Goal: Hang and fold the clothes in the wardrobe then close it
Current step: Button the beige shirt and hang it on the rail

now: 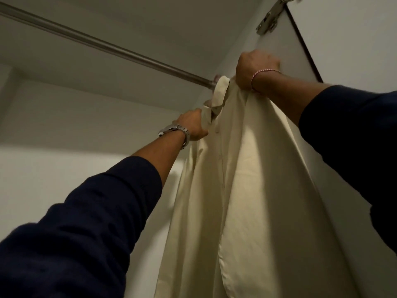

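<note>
Hands high: my left hand [193,125] and right hand [253,69] both clutch the cream cotton shirt [247,179]; I'd seat it squarely on the steel wardrobe rail [107,45] just beside my fingers.

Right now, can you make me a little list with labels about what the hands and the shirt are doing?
shirt: cream shirt, hanging down from up near the rail's right end
rail: metal rail running across the top of the wardrobe
left hand: left hand grips the shirt's front edge below the collar
right hand: right hand grips the top of the shirt by the wardrobe's side wall
hanger: cannot be seen
wrists: watch on the left, thread band on the right
door: hinge showing at top right
</note>
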